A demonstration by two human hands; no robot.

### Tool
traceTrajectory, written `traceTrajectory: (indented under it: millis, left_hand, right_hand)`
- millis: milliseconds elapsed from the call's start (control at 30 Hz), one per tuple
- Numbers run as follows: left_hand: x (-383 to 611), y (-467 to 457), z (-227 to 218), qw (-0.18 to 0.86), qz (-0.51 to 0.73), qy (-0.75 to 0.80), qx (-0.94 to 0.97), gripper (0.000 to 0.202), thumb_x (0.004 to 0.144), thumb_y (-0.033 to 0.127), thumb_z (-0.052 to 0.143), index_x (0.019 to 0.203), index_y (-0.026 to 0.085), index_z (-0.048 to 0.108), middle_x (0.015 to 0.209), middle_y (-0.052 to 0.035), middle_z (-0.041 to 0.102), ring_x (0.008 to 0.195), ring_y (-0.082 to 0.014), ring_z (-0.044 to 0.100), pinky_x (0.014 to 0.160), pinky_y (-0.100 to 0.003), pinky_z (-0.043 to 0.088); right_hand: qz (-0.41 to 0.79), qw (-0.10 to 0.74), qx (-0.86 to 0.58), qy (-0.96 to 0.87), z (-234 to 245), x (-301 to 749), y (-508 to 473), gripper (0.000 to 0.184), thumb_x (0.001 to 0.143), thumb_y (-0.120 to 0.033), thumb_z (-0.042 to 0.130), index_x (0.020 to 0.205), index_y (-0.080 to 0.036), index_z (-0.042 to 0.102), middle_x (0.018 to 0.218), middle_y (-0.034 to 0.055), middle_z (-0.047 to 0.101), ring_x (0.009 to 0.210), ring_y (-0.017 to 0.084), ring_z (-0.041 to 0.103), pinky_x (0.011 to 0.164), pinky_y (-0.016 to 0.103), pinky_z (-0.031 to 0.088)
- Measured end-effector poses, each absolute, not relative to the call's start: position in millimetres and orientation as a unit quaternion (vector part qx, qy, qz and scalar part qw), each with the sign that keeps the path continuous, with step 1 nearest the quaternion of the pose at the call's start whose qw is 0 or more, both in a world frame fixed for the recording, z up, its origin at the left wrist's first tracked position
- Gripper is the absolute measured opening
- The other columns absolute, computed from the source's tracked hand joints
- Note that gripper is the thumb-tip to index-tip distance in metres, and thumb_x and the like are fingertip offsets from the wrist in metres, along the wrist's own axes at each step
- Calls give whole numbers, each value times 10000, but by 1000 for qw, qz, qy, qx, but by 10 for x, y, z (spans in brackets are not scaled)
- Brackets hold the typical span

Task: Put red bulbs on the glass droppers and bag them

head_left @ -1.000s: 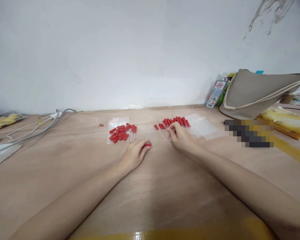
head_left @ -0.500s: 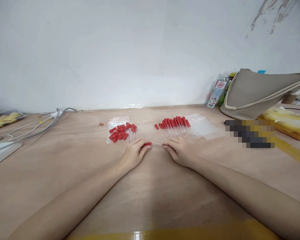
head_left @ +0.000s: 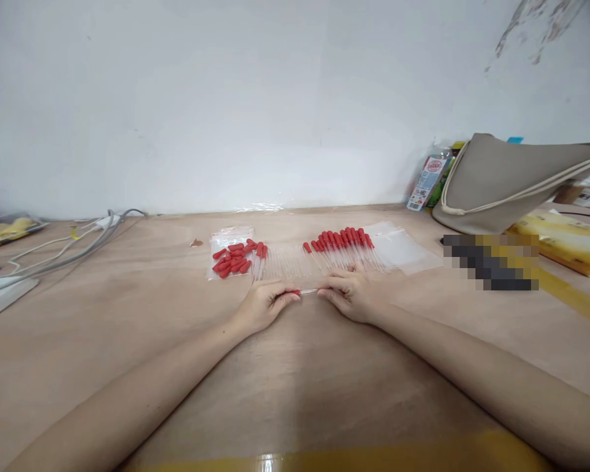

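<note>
A thin clear dropper tube point(head_left: 309, 291) lies level just above the desk point(head_left: 295, 393), pinched at each end. The left hand point(head_left: 263, 306) closes on a red rubber bulb point(head_left: 295, 292), mostly hidden by its fingers; the right hand point(head_left: 350, 295) grips the glass end. Behind them lie loose red bulbs point(head_left: 233, 259) on a plastic bag and a row of red-capped droppers point(head_left: 341, 244), whose glass stems are hard to make out.
</note>
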State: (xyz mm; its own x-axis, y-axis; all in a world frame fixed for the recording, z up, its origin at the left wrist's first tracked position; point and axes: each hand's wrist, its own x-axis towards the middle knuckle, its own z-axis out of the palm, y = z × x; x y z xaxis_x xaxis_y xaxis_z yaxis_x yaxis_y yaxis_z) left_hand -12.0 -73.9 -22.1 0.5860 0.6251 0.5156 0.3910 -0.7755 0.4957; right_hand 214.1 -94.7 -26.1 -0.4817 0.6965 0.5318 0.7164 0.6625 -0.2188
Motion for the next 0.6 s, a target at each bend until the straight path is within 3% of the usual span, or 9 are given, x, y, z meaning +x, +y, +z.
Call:
traceTrajectory:
  millis: [267,600]
  left_hand:
    - [-122,-720,-209,175,300,320,881,177,835,287,523,863,174,657,777,-19,673,700,-119,597,654,-222,445]
    - [-123,-722,-219,159,301,300,891,174,823,284,529,858,146,629,749,-30,635,671,-116,557,629,-225,423]
  right_hand:
    - [-131,261,-414,-862,-175,2065,-1001,282,885,-263,415,739,-177,640,694,18,621,592,97,465,697,312,217]
    - [-94,239,-400,-880,-152,1939,-1019,288,872,-241,390,690,-157,596,644,17,592,591,116,454,596,270,240]
